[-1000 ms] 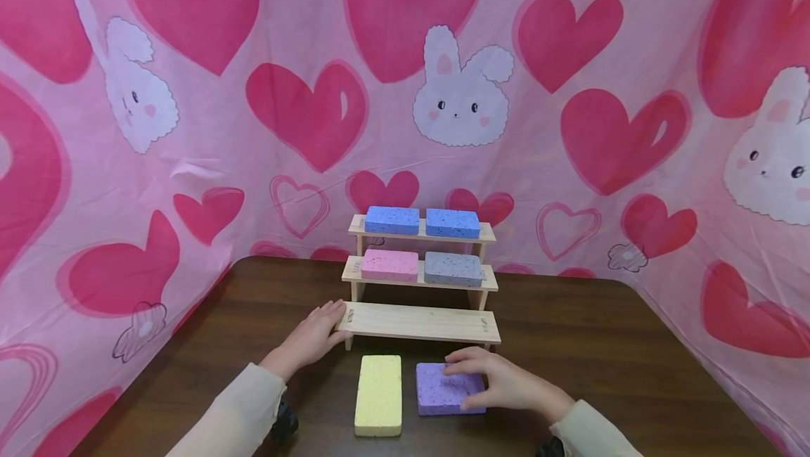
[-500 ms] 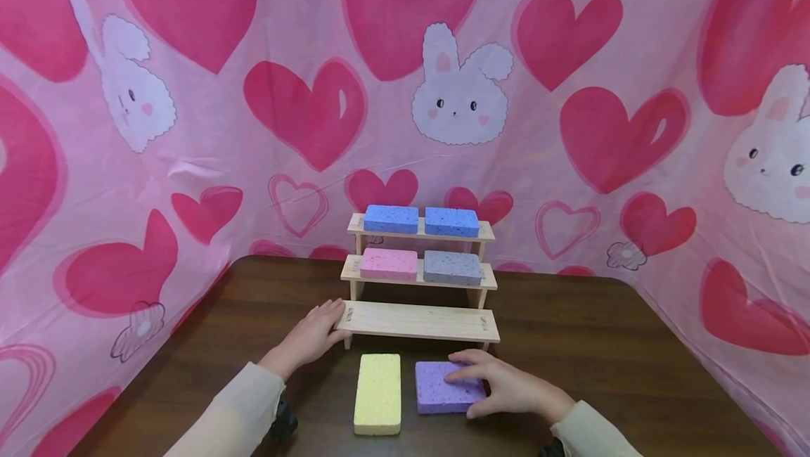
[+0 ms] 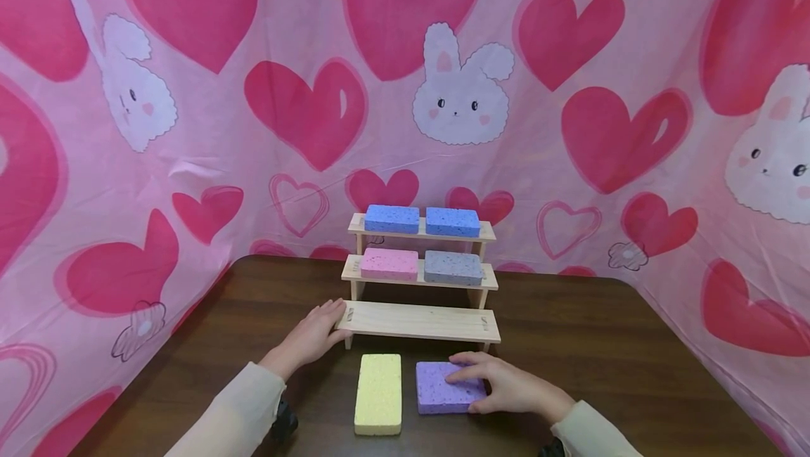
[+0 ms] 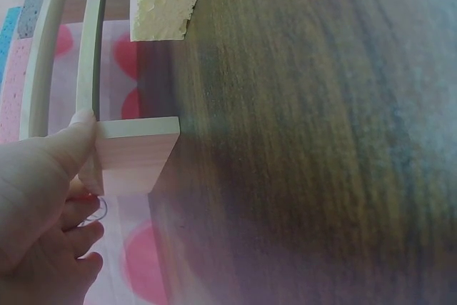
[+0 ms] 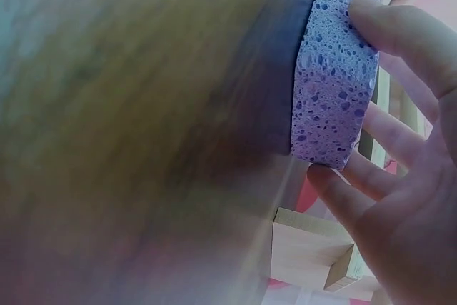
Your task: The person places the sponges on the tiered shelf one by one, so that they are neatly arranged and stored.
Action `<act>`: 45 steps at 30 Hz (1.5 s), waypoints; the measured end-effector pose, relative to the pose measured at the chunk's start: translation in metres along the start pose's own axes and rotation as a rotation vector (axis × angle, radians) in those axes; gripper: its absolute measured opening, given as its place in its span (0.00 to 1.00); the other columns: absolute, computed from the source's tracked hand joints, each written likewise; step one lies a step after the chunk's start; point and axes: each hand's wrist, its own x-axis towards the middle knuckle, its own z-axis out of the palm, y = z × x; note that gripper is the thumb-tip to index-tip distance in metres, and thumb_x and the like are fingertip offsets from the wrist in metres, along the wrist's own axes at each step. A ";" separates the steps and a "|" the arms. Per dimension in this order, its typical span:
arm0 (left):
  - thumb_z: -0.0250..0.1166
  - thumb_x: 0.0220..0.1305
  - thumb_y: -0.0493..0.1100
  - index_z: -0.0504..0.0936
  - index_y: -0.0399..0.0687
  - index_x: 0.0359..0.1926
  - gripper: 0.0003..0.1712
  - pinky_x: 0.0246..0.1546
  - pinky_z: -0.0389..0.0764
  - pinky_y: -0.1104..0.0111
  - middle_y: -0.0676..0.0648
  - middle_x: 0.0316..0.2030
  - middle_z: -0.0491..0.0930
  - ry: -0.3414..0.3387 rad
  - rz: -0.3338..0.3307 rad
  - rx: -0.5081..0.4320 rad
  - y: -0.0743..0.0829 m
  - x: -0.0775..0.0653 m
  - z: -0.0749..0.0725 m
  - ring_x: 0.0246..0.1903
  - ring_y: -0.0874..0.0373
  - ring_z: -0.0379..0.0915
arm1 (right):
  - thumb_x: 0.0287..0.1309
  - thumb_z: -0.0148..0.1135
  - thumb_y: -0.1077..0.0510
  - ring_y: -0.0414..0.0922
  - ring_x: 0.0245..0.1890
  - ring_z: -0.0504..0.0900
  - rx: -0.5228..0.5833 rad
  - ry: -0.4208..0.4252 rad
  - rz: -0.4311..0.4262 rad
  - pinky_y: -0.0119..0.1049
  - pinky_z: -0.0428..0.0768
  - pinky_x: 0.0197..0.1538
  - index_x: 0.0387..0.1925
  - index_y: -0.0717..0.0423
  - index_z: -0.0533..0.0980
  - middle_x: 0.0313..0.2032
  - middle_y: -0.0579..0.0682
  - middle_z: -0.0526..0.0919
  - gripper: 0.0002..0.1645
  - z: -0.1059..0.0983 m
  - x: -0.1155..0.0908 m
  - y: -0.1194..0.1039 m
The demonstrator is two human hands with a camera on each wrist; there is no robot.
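In the head view, a purple sponge [image 3: 436, 395] lies flat on the table before a three-tier wooden rack [image 3: 418, 321]. My right hand [image 3: 512, 383] holds the sponge from its right side. The right wrist view shows the thumb [image 5: 393, 23] against the near side of the purple sponge [image 5: 332, 98], with other fingers around its end and far side. My left hand [image 3: 310, 337] grips the left end of the lowest tier. Thumb and fingers pinch that board in the left wrist view. A yellow sponge [image 3: 378, 395] lies lengthwise left of the purple one.
Two blue sponges [image 3: 391, 219] sit on the top tier. The middle tier carries a pink sponge [image 3: 389, 264] and a grey sponge [image 3: 453, 268]. Dark wooden table [image 3: 569, 330] extends on both sides. A pink heart-patterned cloth [image 3: 392, 126] hangs behind and at the sides.
My right thumb has shifted from over the purple sponge's top to its near right side, and the hand has moved slightly right. The left hand keeps its place on the rack.
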 end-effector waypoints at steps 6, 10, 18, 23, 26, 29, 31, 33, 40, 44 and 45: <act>0.63 0.60 0.49 0.64 0.33 0.63 0.36 0.63 0.50 0.52 0.36 0.64 0.61 0.001 0.001 -0.003 0.000 0.000 -0.001 0.65 0.42 0.51 | 0.53 0.66 0.52 0.54 0.57 0.66 -0.011 0.015 -0.011 0.42 0.70 0.54 0.53 0.46 0.77 0.58 0.59 0.68 0.24 -0.001 -0.001 -0.001; 0.63 0.60 0.49 0.64 0.34 0.63 0.36 0.63 0.51 0.52 0.37 0.64 0.61 0.000 -0.001 -0.001 0.001 0.000 -0.001 0.65 0.42 0.50 | 0.53 0.66 0.52 0.54 0.57 0.67 -0.016 0.034 -0.018 0.43 0.70 0.54 0.52 0.47 0.77 0.58 0.59 0.69 0.23 -0.005 -0.001 -0.003; 0.63 0.59 0.48 0.64 0.33 0.63 0.36 0.63 0.51 0.51 0.36 0.63 0.61 -0.001 0.002 -0.004 0.001 0.000 -0.001 0.64 0.41 0.51 | 0.53 0.66 0.52 0.54 0.57 0.66 -0.033 0.058 -0.037 0.43 0.70 0.55 0.52 0.46 0.77 0.58 0.59 0.69 0.23 -0.010 -0.002 -0.005; 0.63 0.60 0.48 0.64 0.33 0.63 0.36 0.63 0.51 0.52 0.37 0.63 0.61 -0.002 -0.002 -0.003 0.001 0.000 -0.001 0.64 0.42 0.51 | 0.52 0.66 0.51 0.53 0.58 0.66 -0.018 0.054 -0.016 0.44 0.70 0.55 0.53 0.44 0.77 0.59 0.57 0.68 0.23 -0.016 -0.001 -0.010; 0.63 0.59 0.48 0.64 0.33 0.63 0.36 0.63 0.51 0.52 0.37 0.63 0.61 -0.004 -0.002 0.000 0.001 0.000 0.000 0.64 0.42 0.51 | 0.52 0.66 0.51 0.53 0.58 0.66 -0.028 0.051 -0.012 0.46 0.69 0.56 0.53 0.44 0.77 0.59 0.57 0.68 0.24 -0.019 0.000 -0.015; 0.63 0.59 0.48 0.65 0.33 0.63 0.36 0.63 0.51 0.52 0.37 0.63 0.61 -0.005 -0.002 0.003 0.002 -0.001 -0.001 0.64 0.42 0.51 | 0.52 0.66 0.49 0.54 0.58 0.66 -0.037 0.045 -0.001 0.51 0.68 0.56 0.53 0.43 0.77 0.59 0.56 0.68 0.24 -0.023 0.002 -0.019; 0.63 0.59 0.48 0.65 0.34 0.63 0.36 0.63 0.52 0.52 0.37 0.63 0.61 -0.005 -0.002 0.002 0.002 -0.001 -0.001 0.64 0.42 0.51 | 0.53 0.65 0.48 0.54 0.59 0.65 -0.032 0.041 0.013 0.53 0.68 0.56 0.54 0.42 0.76 0.60 0.55 0.68 0.24 -0.026 0.003 -0.021; 0.63 0.59 0.48 0.64 0.34 0.63 0.36 0.63 0.52 0.52 0.37 0.63 0.61 -0.004 -0.006 -0.002 0.002 -0.001 -0.001 0.64 0.42 0.51 | 0.53 0.65 0.47 0.54 0.59 0.64 -0.027 0.037 0.030 0.54 0.67 0.56 0.54 0.41 0.76 0.61 0.53 0.67 0.24 -0.028 0.004 -0.023; 0.63 0.59 0.49 0.64 0.34 0.63 0.36 0.63 0.52 0.52 0.37 0.64 0.61 0.000 -0.008 0.000 0.002 -0.001 -0.002 0.64 0.42 0.51 | 0.51 0.67 0.50 0.53 0.59 0.65 -0.067 0.072 -0.017 0.50 0.68 0.56 0.53 0.43 0.76 0.60 0.52 0.68 0.25 -0.036 0.011 -0.029; 0.63 0.59 0.48 0.65 0.34 0.63 0.36 0.63 0.51 0.51 0.37 0.63 0.61 0.003 0.000 0.002 0.002 -0.001 -0.002 0.64 0.41 0.51 | 0.51 0.67 0.50 0.51 0.59 0.64 -0.072 0.076 -0.012 0.50 0.68 0.56 0.53 0.43 0.76 0.60 0.51 0.67 0.25 -0.041 0.018 -0.033; 0.63 0.59 0.48 0.65 0.34 0.63 0.36 0.63 0.51 0.51 0.36 0.63 0.61 0.003 0.001 0.002 0.002 -0.002 -0.002 0.64 0.41 0.51 | 0.51 0.67 0.51 0.51 0.60 0.64 -0.071 0.074 -0.006 0.50 0.68 0.57 0.54 0.42 0.76 0.61 0.51 0.67 0.25 -0.042 0.020 -0.034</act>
